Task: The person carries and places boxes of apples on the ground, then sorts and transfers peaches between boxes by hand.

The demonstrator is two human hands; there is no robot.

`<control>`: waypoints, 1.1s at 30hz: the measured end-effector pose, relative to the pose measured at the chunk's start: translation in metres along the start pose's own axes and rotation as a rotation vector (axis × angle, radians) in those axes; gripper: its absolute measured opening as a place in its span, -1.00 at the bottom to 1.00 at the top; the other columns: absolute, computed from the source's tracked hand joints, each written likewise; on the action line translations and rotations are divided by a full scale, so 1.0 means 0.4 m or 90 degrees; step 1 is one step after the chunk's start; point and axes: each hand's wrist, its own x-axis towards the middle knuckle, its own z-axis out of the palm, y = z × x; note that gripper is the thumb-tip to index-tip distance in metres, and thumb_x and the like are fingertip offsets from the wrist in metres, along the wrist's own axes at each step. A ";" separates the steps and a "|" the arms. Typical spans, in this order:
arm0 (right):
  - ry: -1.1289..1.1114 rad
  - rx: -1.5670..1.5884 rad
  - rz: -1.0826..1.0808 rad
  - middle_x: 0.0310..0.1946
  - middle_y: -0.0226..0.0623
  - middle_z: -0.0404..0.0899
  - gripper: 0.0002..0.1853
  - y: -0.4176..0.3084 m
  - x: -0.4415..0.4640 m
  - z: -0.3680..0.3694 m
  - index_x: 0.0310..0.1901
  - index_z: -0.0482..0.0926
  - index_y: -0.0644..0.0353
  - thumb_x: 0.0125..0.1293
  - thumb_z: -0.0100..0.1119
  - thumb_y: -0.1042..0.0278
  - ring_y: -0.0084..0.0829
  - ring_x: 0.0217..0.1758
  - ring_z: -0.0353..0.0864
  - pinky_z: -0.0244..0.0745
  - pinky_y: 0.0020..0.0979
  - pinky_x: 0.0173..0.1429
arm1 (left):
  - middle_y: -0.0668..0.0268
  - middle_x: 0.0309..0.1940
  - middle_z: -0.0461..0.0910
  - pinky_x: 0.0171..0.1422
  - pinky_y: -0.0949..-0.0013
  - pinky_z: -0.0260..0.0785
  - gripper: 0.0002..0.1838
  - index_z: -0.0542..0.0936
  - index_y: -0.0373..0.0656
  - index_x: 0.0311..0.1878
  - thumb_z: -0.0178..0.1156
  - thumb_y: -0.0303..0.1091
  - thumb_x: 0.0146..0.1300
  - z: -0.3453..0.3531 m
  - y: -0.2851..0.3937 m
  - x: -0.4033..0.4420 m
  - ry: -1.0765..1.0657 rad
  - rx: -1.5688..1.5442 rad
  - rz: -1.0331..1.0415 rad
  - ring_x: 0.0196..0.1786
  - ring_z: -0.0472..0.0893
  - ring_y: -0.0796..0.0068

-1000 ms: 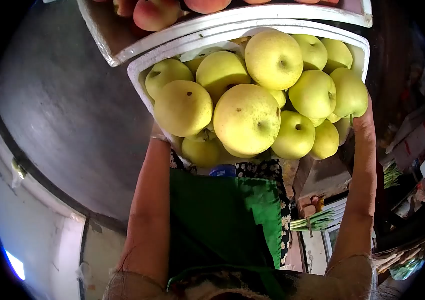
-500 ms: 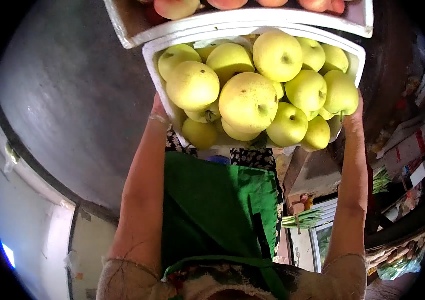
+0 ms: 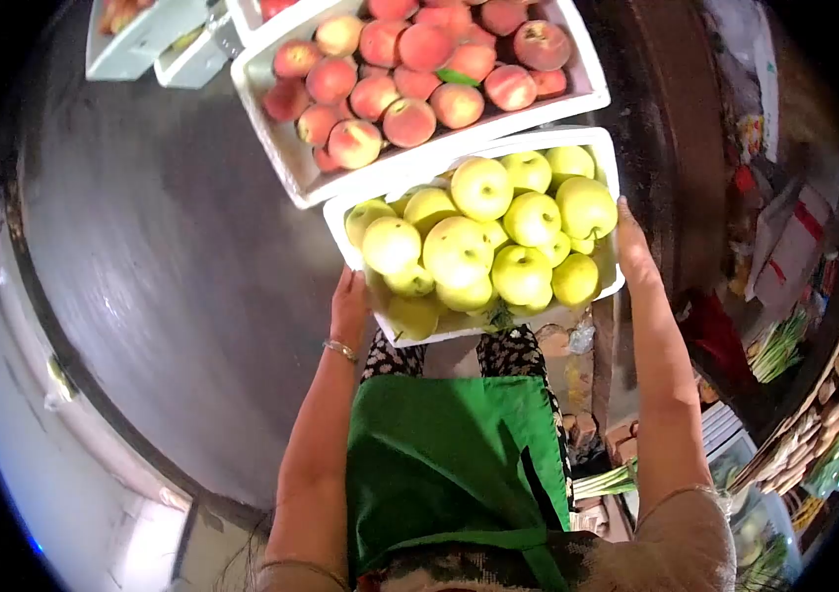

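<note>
A white foam box [image 3: 610, 163] full of yellow-green apples [image 3: 458, 253] is held between my two hands, slightly tilted in the view. My left hand [image 3: 348, 306] grips its left side near the front corner, its fingers partly hidden by the box. On the right side my right hand [image 3: 633, 247] is closed against the wall, thumb up near the rim. Behind the apples, close against their box, lies another white foam box [image 3: 269, 148] of red peaches [image 3: 409, 123] with a green leaf [image 3: 459, 77] among them.
More white boxes [image 3: 123, 54] with fruit stand at the back left. A grey floor [image 3: 163, 237] stretches along the left. On the right are bundles of green stalks [image 3: 779, 345] and a heap of long brown roots [image 3: 814, 424]. My green apron [image 3: 449, 454] hangs below the box.
In the view, the apple box and my hands now sit lower and look smaller. The whole peach box and further boxes behind have come into sight. Both hands keep hold.
</note>
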 end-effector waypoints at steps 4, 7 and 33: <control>-0.015 0.004 0.012 0.39 -0.04 0.27 -0.29 -0.011 -0.023 0.013 0.43 0.18 0.33 0.55 -0.35 -0.17 -0.22 0.47 0.20 0.06 -0.29 0.53 | 0.39 -0.16 0.60 -0.36 0.46 0.44 -0.57 0.41 -0.08 0.33 -0.01 -0.18 0.48 -0.010 -0.068 0.057 -0.018 -0.020 0.052 -0.32 0.56 0.59; 0.065 -0.131 -0.127 0.35 -0.08 0.36 -0.28 0.040 0.026 -0.009 0.38 0.28 0.37 0.52 -0.23 -0.19 -0.27 0.42 0.26 0.11 -0.35 0.49 | 0.28 -0.08 0.62 -0.46 0.45 0.42 -0.49 0.33 -0.14 0.41 0.05 -0.20 0.46 -0.025 -0.006 0.029 -0.017 0.064 -0.020 -0.35 0.59 0.50; -0.411 -0.294 -0.051 0.31 -0.16 0.36 -0.30 0.647 -0.389 -0.176 0.36 0.35 0.06 0.27 0.24 -0.10 -0.16 0.37 0.33 0.28 -0.22 0.36 | 0.18 0.57 -0.07 0.35 -0.40 0.11 -0.34 0.15 0.38 0.51 0.08 0.03 0.37 0.023 -0.157 -0.749 -0.117 0.844 -0.053 0.54 0.07 0.01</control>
